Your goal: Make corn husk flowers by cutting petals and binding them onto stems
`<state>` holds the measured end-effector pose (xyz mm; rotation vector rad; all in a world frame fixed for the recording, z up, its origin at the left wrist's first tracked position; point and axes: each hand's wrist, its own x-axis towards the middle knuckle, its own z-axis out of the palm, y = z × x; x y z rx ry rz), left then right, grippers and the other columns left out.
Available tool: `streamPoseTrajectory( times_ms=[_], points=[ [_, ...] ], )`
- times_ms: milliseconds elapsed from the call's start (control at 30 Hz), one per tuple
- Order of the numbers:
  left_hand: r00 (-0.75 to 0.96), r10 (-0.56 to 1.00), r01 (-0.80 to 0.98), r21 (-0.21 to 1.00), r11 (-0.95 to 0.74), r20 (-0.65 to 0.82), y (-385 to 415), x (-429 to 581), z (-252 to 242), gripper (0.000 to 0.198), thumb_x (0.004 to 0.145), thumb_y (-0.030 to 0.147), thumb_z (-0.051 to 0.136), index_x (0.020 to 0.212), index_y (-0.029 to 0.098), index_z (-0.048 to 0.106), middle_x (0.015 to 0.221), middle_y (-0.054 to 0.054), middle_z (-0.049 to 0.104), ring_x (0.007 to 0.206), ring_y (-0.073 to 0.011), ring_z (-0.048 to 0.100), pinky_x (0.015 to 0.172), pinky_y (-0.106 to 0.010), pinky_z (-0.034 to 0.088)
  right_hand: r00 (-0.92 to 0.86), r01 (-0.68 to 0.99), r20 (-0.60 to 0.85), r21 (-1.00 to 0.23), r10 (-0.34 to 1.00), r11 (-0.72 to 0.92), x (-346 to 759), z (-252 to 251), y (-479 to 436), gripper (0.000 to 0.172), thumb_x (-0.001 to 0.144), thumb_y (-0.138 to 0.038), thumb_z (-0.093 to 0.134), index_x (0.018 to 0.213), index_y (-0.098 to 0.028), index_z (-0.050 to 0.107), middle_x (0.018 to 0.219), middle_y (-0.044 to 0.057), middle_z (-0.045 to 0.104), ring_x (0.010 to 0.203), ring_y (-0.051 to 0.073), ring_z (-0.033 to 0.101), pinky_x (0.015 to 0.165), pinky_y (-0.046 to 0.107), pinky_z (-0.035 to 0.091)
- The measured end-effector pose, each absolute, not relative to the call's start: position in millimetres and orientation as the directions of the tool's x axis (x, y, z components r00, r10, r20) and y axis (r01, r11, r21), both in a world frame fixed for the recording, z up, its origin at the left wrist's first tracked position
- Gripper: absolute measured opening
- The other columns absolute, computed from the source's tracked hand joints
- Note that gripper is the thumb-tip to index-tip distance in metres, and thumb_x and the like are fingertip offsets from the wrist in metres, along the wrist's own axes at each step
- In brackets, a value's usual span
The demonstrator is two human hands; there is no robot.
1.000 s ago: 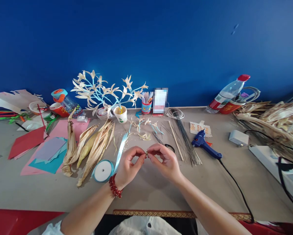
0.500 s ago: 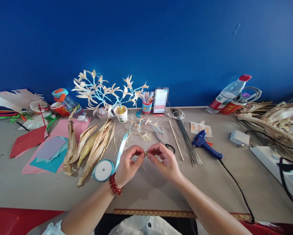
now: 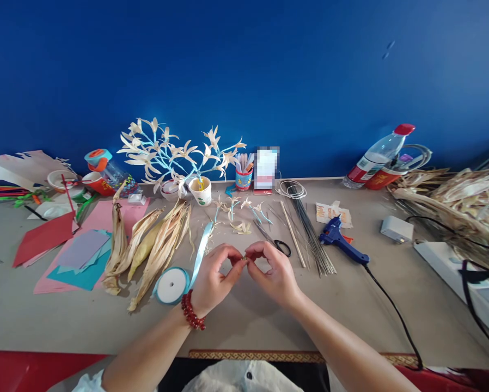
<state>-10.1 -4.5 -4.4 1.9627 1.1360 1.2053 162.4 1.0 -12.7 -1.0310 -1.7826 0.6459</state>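
Fingers (image 3: 233, 275) of the left hand (image 3: 214, 279) and of the right hand (image 3: 277, 276) are held tip to tip, a tiny yellowish-green piece (image 3: 245, 258), too small to identify, being pinched between them above the grey surface (image 3: 244, 329), between its front and back edges. A white-centred roll of shiny light-blue ribbon (image 3: 178, 287) is set just beside the left hand; beyond the right hand, black-handled metal scissors (image 3: 274, 240) are laid.

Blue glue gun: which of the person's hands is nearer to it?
Right. The right hand is left of the glue gun, apart from it, with the dark wires in between. The left hand is farther left, beyond the right.
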Motion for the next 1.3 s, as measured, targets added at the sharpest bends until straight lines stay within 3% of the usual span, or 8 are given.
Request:
streamPoseTrajectory(
  times_ms=[267, 400, 533, 667, 933, 1300],
  points=[
    [0.232, 0.871, 0.392, 0.779, -0.490, 0.432, -3, -9, -9, 0.008, 0.091, 0.015, 0.059, 0.094, 0.020, 0.064, 0.089, -0.003, 0.069, 0.085, -0.0162, 0.065, 0.078, -0.028, 0.050, -0.234, 0.461, 0.563, -0.654, 0.793, 0.600, 164, -12, 4, 0.016, 0.086, -0.011, 0.053, 0.095, -0.025, 0.055, 0.082, 0.003, 0.065, 0.072, 0.018, 0.063, 0.070, 0.031, 0.050],
    [0.220, 0.867, 0.384, 0.778, -0.497, 0.446, -2, -8, -12, 0.012, 0.091, 0.013, 0.057, 0.097, 0.021, 0.065, 0.090, -0.004, 0.070, 0.085, -0.0165, 0.066, 0.079, -0.029, 0.052, -0.205, 0.410, 0.496, -0.740, 0.844, 0.534, 163, -14, 4, 0.017, 0.084, -0.012, 0.056, 0.096, -0.024, 0.056, 0.083, 0.003, 0.066, 0.073, 0.018, 0.063, 0.070, 0.031, 0.051],
    [0.218, 0.891, 0.352, 0.819, -0.453, 0.399, -1, -10, -13, 0.013, 0.093, 0.016, 0.057, 0.101, 0.021, 0.066, 0.092, -0.004, 0.071, 0.084, -0.0164, 0.068, 0.079, -0.029, 0.054, -0.162, 0.248, 0.356, -0.888, 0.921, 0.387, 163, -18, 4, 0.015, 0.084, -0.015, 0.060, 0.096, -0.023, 0.058, 0.086, 0.002, 0.066, 0.074, 0.017, 0.064, 0.069, 0.028, 0.053],
    [0.243, 0.902, 0.301, 0.856, -0.421, 0.358, -1, -11, -13, 0.014, 0.094, 0.019, 0.056, 0.102, 0.021, 0.067, 0.093, -0.005, 0.071, 0.081, -0.0160, 0.070, 0.076, -0.028, 0.056, -0.153, 0.082, 0.246, -0.962, 0.957, 0.260, 164, -22, 6, 0.012, 0.085, -0.021, 0.064, 0.096, -0.021, 0.060, 0.088, 0.003, 0.065, 0.077, 0.017, 0.065, 0.071, 0.029, 0.055],
    [0.187, 0.932, 0.370, 0.857, -0.359, 0.309, -2, -10, -10, 0.008, 0.092, 0.021, 0.059, 0.090, 0.019, 0.066, 0.082, -0.002, 0.070, 0.077, -0.0159, 0.068, 0.073, -0.027, 0.053, -0.142, 0.006, 0.195, -0.980, 0.970, 0.198, 163, -20, 6, 0.013, 0.083, -0.021, 0.068, 0.094, -0.020, 0.061, 0.083, 0.002, 0.064, 0.074, 0.016, 0.063, 0.069, 0.027, 0.053],
    [0.169, 0.905, 0.370, 0.826, -0.425, 0.389, -4, -9, -14, 0.006, 0.092, 0.018, 0.058, 0.088, 0.020, 0.062, 0.082, -0.001, 0.067, 0.077, -0.0144, 0.066, 0.074, -0.026, 0.051, -0.134, 0.037, 0.226, -0.972, 0.965, 0.233, 163, -22, 5, 0.010, 0.085, -0.025, 0.066, 0.093, -0.020, 0.062, 0.083, 0.003, 0.065, 0.073, 0.016, 0.063, 0.068, 0.028, 0.054]
  ],
)
